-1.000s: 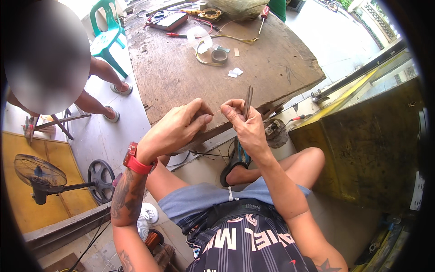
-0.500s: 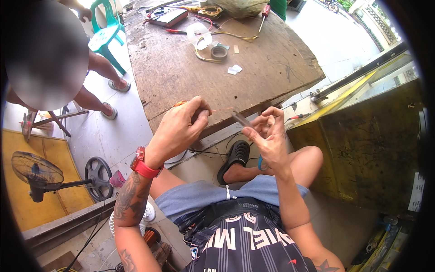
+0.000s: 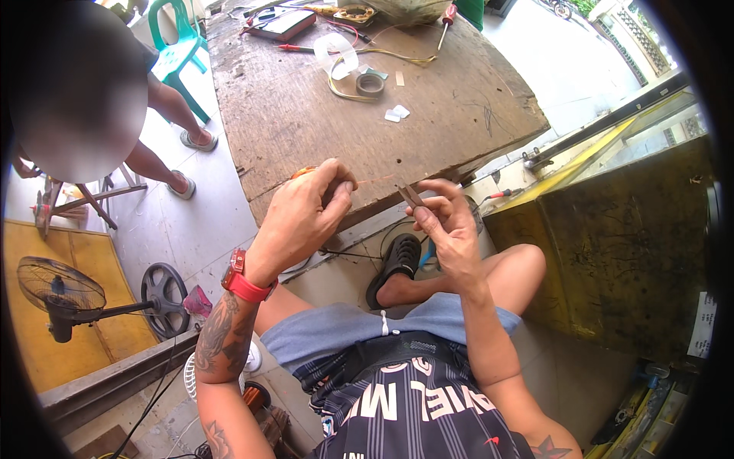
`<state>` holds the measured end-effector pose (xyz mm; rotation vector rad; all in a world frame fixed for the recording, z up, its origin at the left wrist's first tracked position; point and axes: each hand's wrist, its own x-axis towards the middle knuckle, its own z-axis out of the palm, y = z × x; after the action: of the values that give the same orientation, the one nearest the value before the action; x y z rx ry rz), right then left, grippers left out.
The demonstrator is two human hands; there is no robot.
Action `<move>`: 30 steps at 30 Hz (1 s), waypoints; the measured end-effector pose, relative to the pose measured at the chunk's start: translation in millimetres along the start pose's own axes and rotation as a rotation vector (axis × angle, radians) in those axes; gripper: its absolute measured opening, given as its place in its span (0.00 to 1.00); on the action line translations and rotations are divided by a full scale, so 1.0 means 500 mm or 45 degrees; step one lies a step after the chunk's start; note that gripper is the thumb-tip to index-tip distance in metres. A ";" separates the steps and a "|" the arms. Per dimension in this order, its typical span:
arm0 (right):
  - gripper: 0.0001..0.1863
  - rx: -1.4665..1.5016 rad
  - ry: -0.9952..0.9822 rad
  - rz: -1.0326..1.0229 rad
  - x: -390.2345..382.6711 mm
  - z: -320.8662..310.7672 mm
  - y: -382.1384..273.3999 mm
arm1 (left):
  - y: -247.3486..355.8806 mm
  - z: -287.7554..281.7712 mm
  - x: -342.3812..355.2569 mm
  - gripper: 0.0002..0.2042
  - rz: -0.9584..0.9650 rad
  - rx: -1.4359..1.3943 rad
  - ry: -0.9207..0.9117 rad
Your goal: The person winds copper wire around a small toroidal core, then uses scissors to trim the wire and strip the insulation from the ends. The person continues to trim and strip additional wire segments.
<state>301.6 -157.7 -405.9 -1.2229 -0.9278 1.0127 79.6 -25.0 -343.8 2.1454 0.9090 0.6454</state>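
Right hand (image 3: 447, 229): grasping dark, flat, two-pronged metal tool (image 3: 414, 198) between thumb and fingers; prongs angled towards left hand (image 3: 312, 205).
Left hand: curled inward, apparently pinching fine copper-coloured wire (image 3: 375, 182) between thumb and forefinger.
Wire position: between both hands, over near edge of brown wooden worktop (image 3: 298, 115); contact with prongs, cannot tell.
Wire handling: probably very light, flexible, easily kinked or snapped; grip near the end, without sharp bending.
Tool handling: likely light, stiff; hold by flat sides, clear of tips.
Orange bundle (image 3: 303, 172): partly hidden behind left hand.
Worktop middle: small white scraps (image 3: 392, 116); grey-brown tape roll (image 3: 370, 94); translucent plastic piece (image 3: 345, 61).
Worktop far end: red-handled screwdriver (image 3: 449, 17); red-and-black box (image 3: 280, 24).
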 end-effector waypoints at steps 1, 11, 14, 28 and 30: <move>0.24 0.106 0.038 0.000 -0.001 -0.001 -0.003 | 0.000 0.000 0.000 0.08 0.002 -0.001 0.000; 0.16 -0.637 0.154 -0.418 -0.018 0.000 0.024 | 0.003 0.002 0.000 0.08 -0.014 0.032 0.000; 0.12 -0.098 -0.011 -0.150 -0.032 -0.010 0.014 | 0.004 0.003 0.000 0.08 -0.008 0.040 0.004; 0.23 -0.552 0.101 -0.126 -0.032 -0.018 -0.015 | 0.006 -0.001 -0.001 0.10 0.003 0.064 -0.024; 0.15 -0.625 -0.062 -0.113 -0.038 0.005 -0.002 | 0.005 -0.001 -0.001 0.10 -0.046 0.034 -0.039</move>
<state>293.5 -175.0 -405.2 -1.5487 -1.3067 0.7672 79.9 -26.4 -341.3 2.1514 0.9426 0.5837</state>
